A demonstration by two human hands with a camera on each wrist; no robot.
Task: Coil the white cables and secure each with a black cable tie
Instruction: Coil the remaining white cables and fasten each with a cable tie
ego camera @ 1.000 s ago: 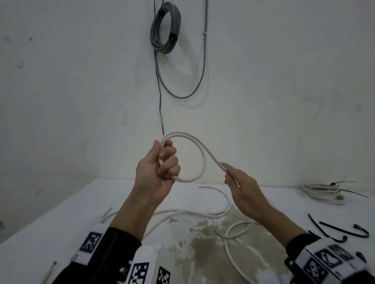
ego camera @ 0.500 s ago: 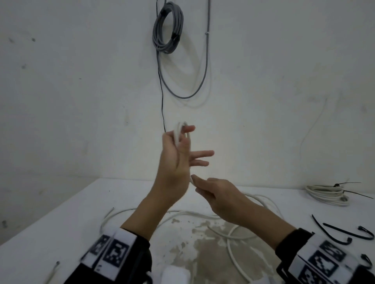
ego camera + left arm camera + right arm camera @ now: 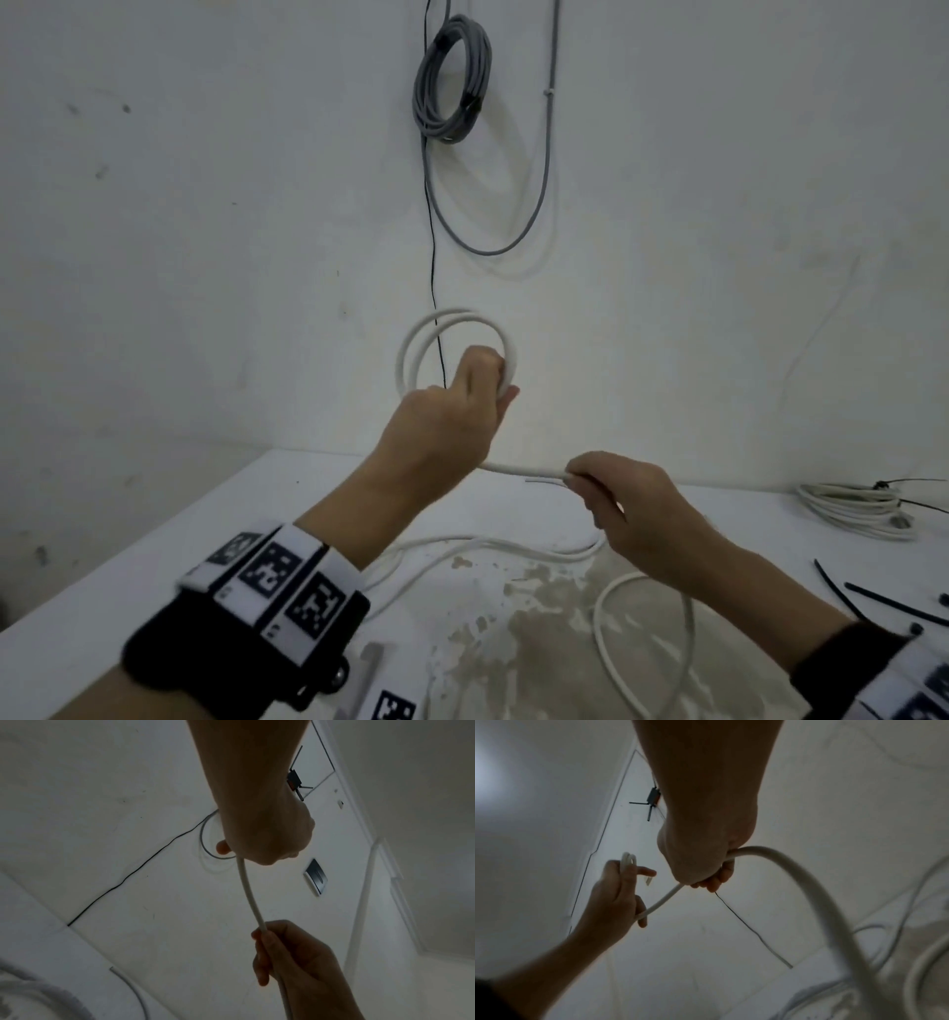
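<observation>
1. Gripping a small coil of the white cable (image 3: 452, 329), the left hand (image 3: 452, 411) is raised above the table (image 3: 128, 580) in front of the wall (image 3: 205, 205), fingers curled round the gathered loops; two turns of the coil stand up above the fist in the head view.
2. From under the left hand a straight run of the same cable leads across to the right hand (image 3: 631, 514), which sits lower and to the right, its fingers and thumb closed round the cable.
3. The right wrist view shows the cable leaving the back of the right hand in a wide arc that drops to the table, where the slack lies in loose curves over a stained, worn patch (image 3: 539, 616) of the surface.
4. A thin wire end (image 3: 544, 481) sticks out just beside the right hand's fingertips (image 3: 575, 473).
5. At the far right of the table lies a finished coil (image 3: 852, 509), white, with black ties sticking out of it.
6. Nearer the right edge several loose black cable ties (image 3: 873, 601) lie on the table, well apart from both hands.
7. On the wall above hangs a grey cable bundle (image 3: 452, 87) with a long grey loop below it, and a thin black wire (image 3: 434, 257) runs straight down behind the held coil.
8. Both wrists carry black bands with white marker tags (image 3: 277, 580).
</observation>
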